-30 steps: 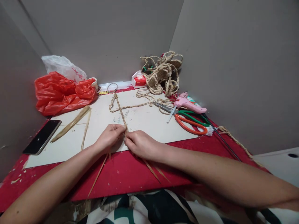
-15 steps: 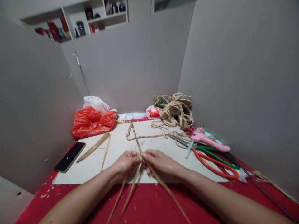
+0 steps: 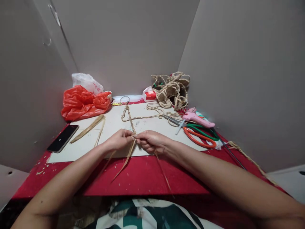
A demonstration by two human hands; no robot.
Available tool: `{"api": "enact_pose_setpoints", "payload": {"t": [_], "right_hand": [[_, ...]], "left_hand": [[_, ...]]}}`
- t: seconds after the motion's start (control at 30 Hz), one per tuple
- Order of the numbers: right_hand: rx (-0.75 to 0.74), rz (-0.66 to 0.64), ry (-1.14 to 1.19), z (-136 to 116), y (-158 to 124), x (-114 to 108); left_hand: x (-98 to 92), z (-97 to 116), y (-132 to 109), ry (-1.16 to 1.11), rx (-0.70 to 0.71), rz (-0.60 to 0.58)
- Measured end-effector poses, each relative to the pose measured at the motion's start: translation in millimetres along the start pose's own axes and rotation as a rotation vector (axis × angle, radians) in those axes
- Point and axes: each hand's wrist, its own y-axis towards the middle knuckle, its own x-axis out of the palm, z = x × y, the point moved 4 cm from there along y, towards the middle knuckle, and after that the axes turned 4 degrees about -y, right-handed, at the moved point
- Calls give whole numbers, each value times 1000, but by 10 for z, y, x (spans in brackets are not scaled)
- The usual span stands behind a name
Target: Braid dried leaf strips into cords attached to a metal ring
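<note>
A braided straw cord runs from a metal ring at the back of the white board toward me. At its near end, loose strands hang over the board's front edge. My left hand pinches the strands where the braid ends. Touching it, my right hand is closed with thumb and finger on the same spot, and one strand trails below it. A flat straw strand hangs between the hands. How the strands cross is hidden by my fingers.
Left lie a phone, dried leaf strips and a red plastic bag. Right are orange-and-green-handled scissors, a pink glue gun and a heap of straw rope. The red cloth ends close to my lap.
The view has tilted down, showing my lap. My right hand has closed more and its wrist has turned; the strand that ran down to its right has shifted. The braid stays in place.
</note>
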Motion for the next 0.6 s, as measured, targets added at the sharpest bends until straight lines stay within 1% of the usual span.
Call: {"api": "enact_pose_setpoints", "payload": {"t": [0.07,0.13,0.2,0.27,0.37,0.47,0.53,0.6], "right_hand": [[-31,87,-9,-5,-27,23],[-63,131,-18,-1,-43,38],[-78,116,-7,14,-41,49],[-74,62,34,35,-31,61],[-73,28,94,54,-31,80],[-111,84,92,42,-63,99],[-123,102,81,34,-84,112],[-112,80,85,36,-89,118]], "left_hand": [[9,33,-58,-26,-60,-36],[39,70,-128,-84,-116,-55],[89,90,-178,-148,-162,-48],[157,80,-188,-184,-180,-20],[270,55,-150,-127,-109,62],[370,58,-147,-117,-67,128],[391,82,-187,-166,-90,122],[353,97,-247,-166,-150,83]]}}
